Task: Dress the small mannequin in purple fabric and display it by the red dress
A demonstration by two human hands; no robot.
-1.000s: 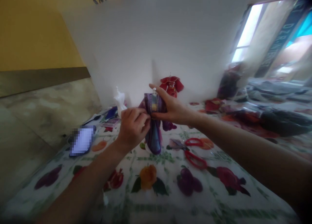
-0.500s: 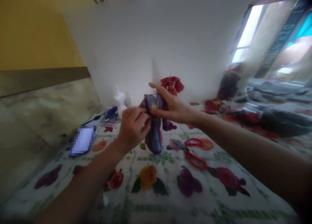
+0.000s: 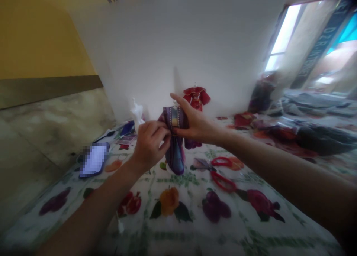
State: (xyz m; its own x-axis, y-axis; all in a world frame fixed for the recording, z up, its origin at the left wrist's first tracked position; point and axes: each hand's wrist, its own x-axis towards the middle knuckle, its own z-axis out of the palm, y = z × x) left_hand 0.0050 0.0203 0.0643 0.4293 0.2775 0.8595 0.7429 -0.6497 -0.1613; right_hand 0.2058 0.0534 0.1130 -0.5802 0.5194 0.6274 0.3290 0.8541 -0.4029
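Note:
A small purple doll's dress (image 3: 176, 159) stands upright in the middle on a small stand, mostly hidden under the cloth. Beaded trim runs down both sides of its yellow and blue front panel. My right hand (image 3: 196, 125) is closed around the upper part from the right, with the thumb across the waist and the index finger pointing past the neck. At the waist's left side, the bent fingers of my left hand (image 3: 150, 141) pinch the fabric; the fingertips are partly hidden. Behind stands a red doll's dress (image 3: 196, 94), and to the left a bare white mini mannequin (image 3: 137, 113).
Red-handled scissors (image 3: 213, 168) lie open on the flowered tablecloth (image 3: 192, 235), right of the dress. A phone with a pixelated screen (image 3: 95, 159) lies at left. Plastic-wrapped bundles (image 3: 320, 137) are heaped at right. A white board (image 3: 178, 36) rises behind.
The dress's top has shifted slightly left and tilts a little more. My left hand has moved slightly left with its pinch on the waist; my right hand keeps its hold.

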